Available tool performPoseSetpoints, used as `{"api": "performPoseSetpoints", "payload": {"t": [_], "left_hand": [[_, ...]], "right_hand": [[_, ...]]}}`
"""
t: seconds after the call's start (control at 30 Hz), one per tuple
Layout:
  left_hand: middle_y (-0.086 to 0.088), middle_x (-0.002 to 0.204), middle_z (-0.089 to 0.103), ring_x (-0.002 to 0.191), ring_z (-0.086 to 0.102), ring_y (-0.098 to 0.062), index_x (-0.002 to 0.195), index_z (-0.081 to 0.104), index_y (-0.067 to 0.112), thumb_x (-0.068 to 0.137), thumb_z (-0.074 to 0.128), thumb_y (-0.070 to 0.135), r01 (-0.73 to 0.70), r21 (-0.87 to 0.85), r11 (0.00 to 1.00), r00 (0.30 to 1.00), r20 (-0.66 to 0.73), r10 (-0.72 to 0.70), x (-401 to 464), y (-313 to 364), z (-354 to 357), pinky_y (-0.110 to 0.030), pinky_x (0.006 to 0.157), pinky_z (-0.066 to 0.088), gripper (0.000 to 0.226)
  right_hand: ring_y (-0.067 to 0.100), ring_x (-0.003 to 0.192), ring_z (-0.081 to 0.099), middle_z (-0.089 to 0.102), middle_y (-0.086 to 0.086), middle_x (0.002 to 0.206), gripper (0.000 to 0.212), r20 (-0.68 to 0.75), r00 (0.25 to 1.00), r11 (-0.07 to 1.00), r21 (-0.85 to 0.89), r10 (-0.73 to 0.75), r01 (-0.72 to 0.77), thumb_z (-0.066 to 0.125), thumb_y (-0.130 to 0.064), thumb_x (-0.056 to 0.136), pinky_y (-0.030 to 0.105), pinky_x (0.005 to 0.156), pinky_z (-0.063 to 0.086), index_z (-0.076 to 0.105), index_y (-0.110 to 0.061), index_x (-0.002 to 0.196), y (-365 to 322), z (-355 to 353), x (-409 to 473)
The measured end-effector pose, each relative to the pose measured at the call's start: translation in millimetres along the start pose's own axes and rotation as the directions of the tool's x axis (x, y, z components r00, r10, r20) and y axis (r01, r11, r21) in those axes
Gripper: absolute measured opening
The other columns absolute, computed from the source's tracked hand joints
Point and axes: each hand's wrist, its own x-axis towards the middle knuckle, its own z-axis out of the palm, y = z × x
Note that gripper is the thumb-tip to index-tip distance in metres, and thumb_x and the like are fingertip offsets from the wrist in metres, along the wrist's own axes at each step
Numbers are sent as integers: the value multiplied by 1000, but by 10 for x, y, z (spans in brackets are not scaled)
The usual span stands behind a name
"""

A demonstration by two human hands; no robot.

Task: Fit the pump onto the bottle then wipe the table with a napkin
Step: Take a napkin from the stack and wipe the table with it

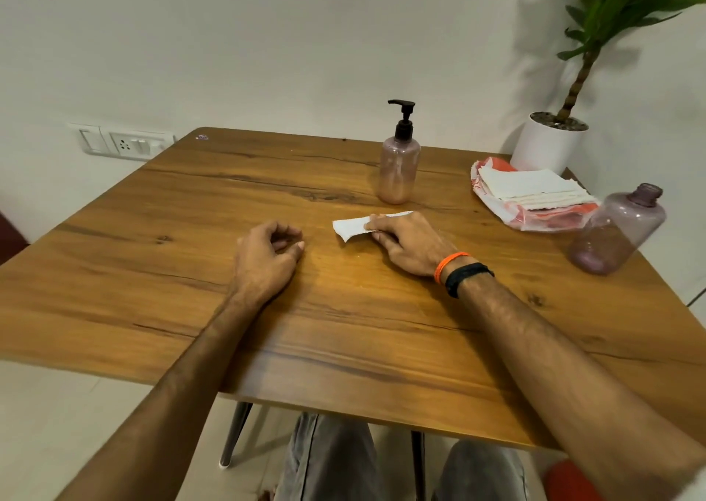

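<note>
A pink translucent bottle [398, 170] stands upright at the back middle of the wooden table [191, 271], with a black pump [403, 118] fitted on its neck. My right hand [408, 242] presses a folded white napkin [349, 227] flat on the table in front of that bottle, fingers closed over it. My left hand [267, 256] rests on the table to the left of the napkin, fingers loosely curled with nothing in them. A second, purple bottle [617, 229] without any pump stands at the right edge.
A stack of white napkins [531, 189] lies on a red-and-white plastic pack at the back right. A potted plant in a white pot [546, 143] stands behind it in the corner. A wall socket plate [122, 143] sits at the back left.
</note>
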Motion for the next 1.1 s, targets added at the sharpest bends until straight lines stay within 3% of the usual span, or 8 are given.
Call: {"api": "performPoseSetpoints", "payload": {"t": [0.13, 0.23, 0.37, 0.5, 0.7, 0.87, 1.1], "left_hand": [[15, 101, 68, 97, 62, 3, 99, 68, 28, 83, 72, 19, -6, 13, 1000, 1000, -1, 7, 7, -11, -4, -14, 81, 47, 18], [15, 101, 69, 97, 63, 2, 97, 69, 28, 83, 72, 19, -6, 25, 1000, 1000, -15, 6, 7, -10, 12, -18, 85, 49, 16], [13, 101, 70, 96, 63, 0, 98, 70, 25, 83, 72, 19, -14, 35, 999, 1000, -24, 15, 5, -7, 23, -14, 82, 48, 16], [18, 96, 67, 92, 61, 6, 93, 67, 31, 84, 71, 20, -24, 51, 998, 1000, -13, 25, -2, -1, 20, -8, 75, 44, 15], [11, 103, 69, 97, 62, 0, 99, 69, 26, 84, 71, 18, -51, 64, 997, 999, 0, 51, 13, -20, 22, -15, 84, 48, 16], [13, 96, 67, 86, 60, 4, 94, 69, 27, 84, 71, 16, -80, 103, 992, 996, -41, 84, -6, -5, 43, -5, 73, 42, 15], [13, 96, 67, 89, 62, -2, 94, 69, 28, 84, 70, 16, -101, 111, 989, 994, -34, 105, -26, -5, 44, -10, 77, 44, 15]], "right_hand": [[17, 141, 39, 48, -1, 147, 37, 36, 998, 998, 35, -60, 58, 45, -22, 101, 35, 119, 26, 54, -25, 136, -7, 45, -50], [16, 142, 37, 47, -1, 148, 37, 50, 995, 995, 51, -89, 87, 45, -21, 101, 35, 120, 25, 54, -24, 137, -38, 54, -117], [15, 144, 32, 43, -3, 151, 38, 83, 991, 994, 53, -104, 100, 44, -22, 102, 38, 121, 23, 51, -25, 139, -80, 51, -225], [14, 145, 30, 41, -3, 151, 39, 92, 989, 992, 74, -113, 106, 43, -21, 102, 38, 121, 22, 50, -24, 140, -118, 44, -346], [13, 146, 27, 38, -4, 153, 40, 108, 984, 989, 69, -139, 132, 41, -21, 103, 37, 121, 21, 48, -25, 141, -158, 42, -505], [12, 146, 27, 37, -5, 153, 40, 122, 980, 987, 70, -154, 146, 41, -20, 102, 35, 121, 22, 48, -25, 141, -217, 38, -650], [8, 144, 29, 38, -8, 152, 40, 119, 968, 975, 26, -221, 220, 42, -23, 102, 32, 119, 26, 47, -29, 141, -283, 37, -921]]}}
